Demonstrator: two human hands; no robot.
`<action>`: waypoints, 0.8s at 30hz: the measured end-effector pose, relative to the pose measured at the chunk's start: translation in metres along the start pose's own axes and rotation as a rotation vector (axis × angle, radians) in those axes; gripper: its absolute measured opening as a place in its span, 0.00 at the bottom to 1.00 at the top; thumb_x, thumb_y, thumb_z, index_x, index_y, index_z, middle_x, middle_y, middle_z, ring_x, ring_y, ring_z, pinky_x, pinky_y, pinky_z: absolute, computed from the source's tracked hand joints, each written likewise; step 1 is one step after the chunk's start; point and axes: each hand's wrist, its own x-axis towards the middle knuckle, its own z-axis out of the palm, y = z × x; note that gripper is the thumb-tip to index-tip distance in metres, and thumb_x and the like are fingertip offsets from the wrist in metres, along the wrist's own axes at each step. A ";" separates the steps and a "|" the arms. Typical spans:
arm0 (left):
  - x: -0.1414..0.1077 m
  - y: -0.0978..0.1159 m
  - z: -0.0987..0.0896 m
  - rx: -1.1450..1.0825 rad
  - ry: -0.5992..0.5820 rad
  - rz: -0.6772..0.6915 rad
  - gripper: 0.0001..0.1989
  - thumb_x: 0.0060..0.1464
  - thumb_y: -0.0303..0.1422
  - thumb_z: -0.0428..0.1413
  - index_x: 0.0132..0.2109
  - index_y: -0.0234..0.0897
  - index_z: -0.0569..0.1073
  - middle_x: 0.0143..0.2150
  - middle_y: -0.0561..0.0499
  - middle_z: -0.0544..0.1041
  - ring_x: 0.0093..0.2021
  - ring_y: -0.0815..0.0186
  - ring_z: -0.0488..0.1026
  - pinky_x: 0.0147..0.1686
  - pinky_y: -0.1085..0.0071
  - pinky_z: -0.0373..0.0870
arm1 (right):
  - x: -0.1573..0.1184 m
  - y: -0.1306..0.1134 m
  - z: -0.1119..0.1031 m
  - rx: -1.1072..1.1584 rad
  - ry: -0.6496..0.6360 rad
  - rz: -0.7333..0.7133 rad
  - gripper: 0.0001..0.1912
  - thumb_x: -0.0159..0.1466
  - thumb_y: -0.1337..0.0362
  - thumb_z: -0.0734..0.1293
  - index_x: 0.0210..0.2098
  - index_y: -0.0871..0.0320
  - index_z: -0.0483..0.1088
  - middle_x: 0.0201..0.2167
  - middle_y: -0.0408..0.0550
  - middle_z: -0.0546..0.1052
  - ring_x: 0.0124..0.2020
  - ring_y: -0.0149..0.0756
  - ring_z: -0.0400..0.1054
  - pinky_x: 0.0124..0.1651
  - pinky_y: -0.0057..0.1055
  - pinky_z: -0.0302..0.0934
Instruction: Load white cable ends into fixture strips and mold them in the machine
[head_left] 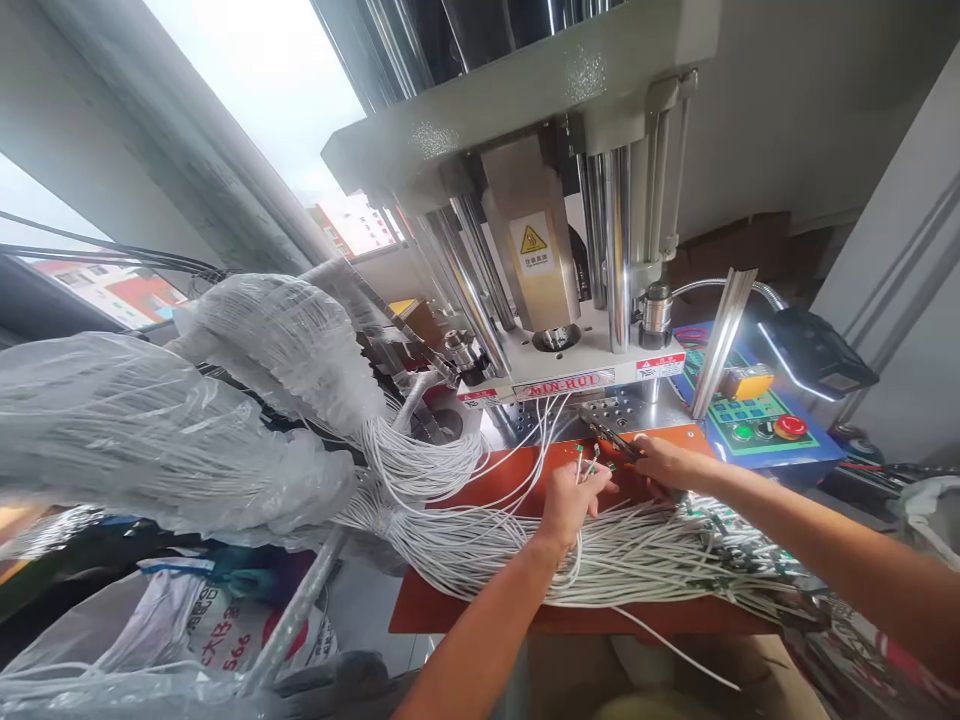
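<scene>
White cables [480, 540] with green-marked ends lie in a thick bundle across the orange-red work surface [435, 612] in front of a press machine [551, 383]. My left hand [574, 498] is closed around a few cables, their small green and white ends [592, 462] sticking up above the fingers. To its right, my right hand [664, 465] grips the handles of dark pliers [611, 436], whose tips point up and left toward the metal plate of the press. More loose cables run from under the press down toward my left hand.
Plastic-wrapped cable bundles [277, 350] sit at the left. A blue control box [795, 445] with green and red buttons stands at the right, beneath a lit lamp [814, 350]. Green-ended connectors [739, 540] are piled beneath my right forearm.
</scene>
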 end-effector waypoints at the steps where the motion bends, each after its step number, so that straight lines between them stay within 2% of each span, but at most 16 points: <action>1: 0.000 0.001 0.000 0.052 0.012 0.028 0.12 0.49 0.39 0.60 0.33 0.32 0.75 0.27 0.47 0.79 0.14 0.77 0.61 0.16 0.77 0.52 | -0.001 0.002 0.004 0.043 -0.008 -0.004 0.05 0.60 0.72 0.55 0.35 0.57 0.58 0.17 0.40 0.68 0.17 0.30 0.64 0.19 0.25 0.55; 4: 0.000 0.004 0.000 0.194 0.027 0.100 0.08 0.48 0.35 0.61 0.31 0.33 0.76 0.26 0.47 0.79 0.22 0.70 0.72 0.25 0.76 0.65 | -0.005 0.007 0.011 0.114 0.003 -0.035 0.05 0.61 0.72 0.55 0.34 0.56 0.56 0.17 0.39 0.67 0.17 0.28 0.61 0.19 0.24 0.53; 6: 0.001 0.007 0.003 0.266 0.008 0.116 0.07 0.47 0.33 0.61 0.30 0.33 0.76 0.25 0.48 0.79 0.27 0.67 0.76 0.29 0.75 0.68 | -0.007 0.011 0.014 0.148 0.016 -0.054 0.04 0.62 0.71 0.55 0.33 0.56 0.56 0.18 0.38 0.66 0.16 0.27 0.59 0.18 0.23 0.52; 10: 0.006 0.007 0.010 0.362 -0.055 0.103 0.07 0.49 0.34 0.59 0.30 0.33 0.76 0.23 0.50 0.77 0.24 0.68 0.74 0.25 0.76 0.67 | -0.005 0.020 0.019 0.247 0.030 -0.107 0.03 0.63 0.69 0.55 0.33 0.56 0.58 0.19 0.38 0.65 0.16 0.26 0.57 0.18 0.23 0.50; 18: 0.015 0.003 0.018 0.502 -0.062 0.299 0.05 0.51 0.30 0.57 0.31 0.33 0.76 0.30 0.49 0.79 0.29 0.68 0.75 0.31 0.76 0.71 | -0.001 0.026 0.026 0.253 0.108 -0.152 0.04 0.61 0.70 0.55 0.33 0.55 0.57 0.23 0.41 0.68 0.21 0.28 0.61 0.23 0.25 0.52; 24: 0.015 0.002 0.018 0.488 -0.058 0.277 0.05 0.50 0.30 0.57 0.31 0.33 0.76 0.29 0.49 0.78 0.28 0.68 0.74 0.31 0.75 0.73 | 0.000 0.026 0.026 0.191 0.149 -0.149 0.05 0.61 0.71 0.56 0.32 0.54 0.54 0.20 0.39 0.66 0.21 0.29 0.59 0.27 0.27 0.51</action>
